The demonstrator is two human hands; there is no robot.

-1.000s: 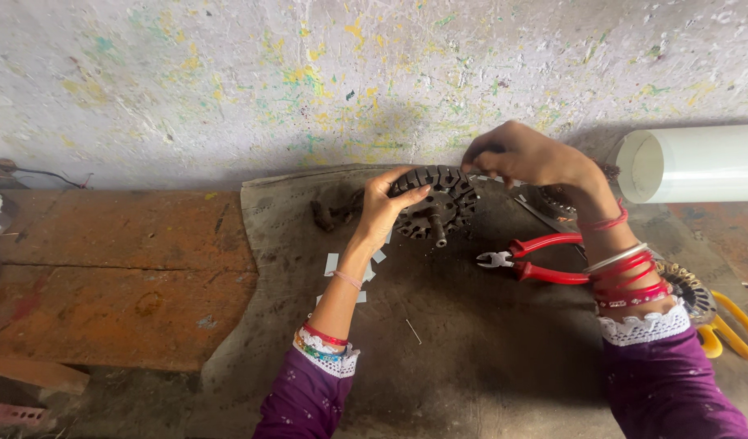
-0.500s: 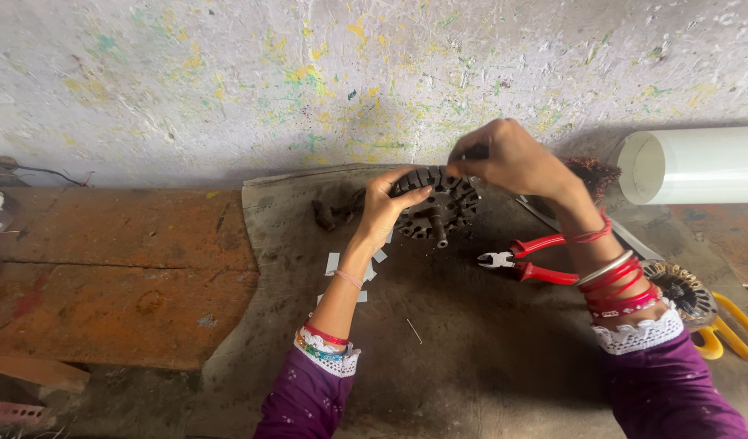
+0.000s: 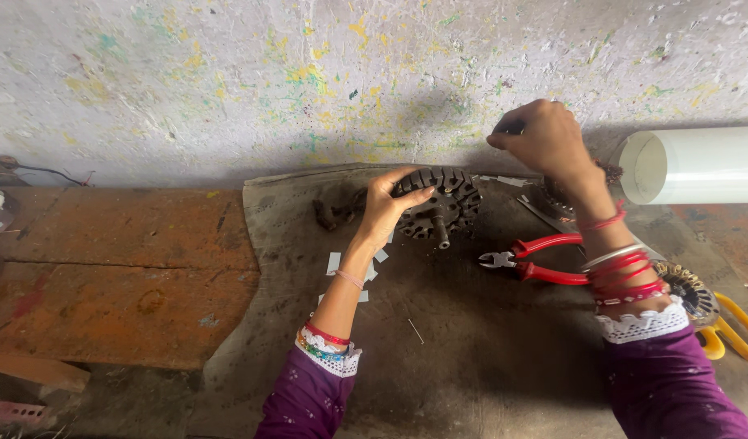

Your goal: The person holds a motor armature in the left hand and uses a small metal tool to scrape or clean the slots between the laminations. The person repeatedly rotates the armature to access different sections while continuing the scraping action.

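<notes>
Lying nearest, on the dark mat [image 3: 471,366]: a thin nail-like bit and some small white paper pieces [image 3: 335,262]. Resting a bit farther, just left of the right wrist: red-handled pliers [image 3: 527,262], long way running left to right, nose pointing left. Peeking out past the right sleeve: a second round metal part [image 3: 689,290] and yellow handles [image 3: 736,329].

Sitting farther still, near the wall: a dark round toothed motor core [image 3: 441,202] with a short shaft sticking out toward the person. Gripping its left edge: the left hand [image 3: 388,205], fingers spread wide over the rim, thumb curling under. Hovering up and to the right of the core, close but not touching it: the right hand [image 3: 537,138], fingers pinched tight around something small and dark, too hidden to name. Being nearer the core: the left hand.

Lying on its side at the far right: a white pipe [image 3: 699,165], open end facing left, nothing showing inside. Standing behind everything: a paint-speckled wall [image 3: 228,81].
</notes>
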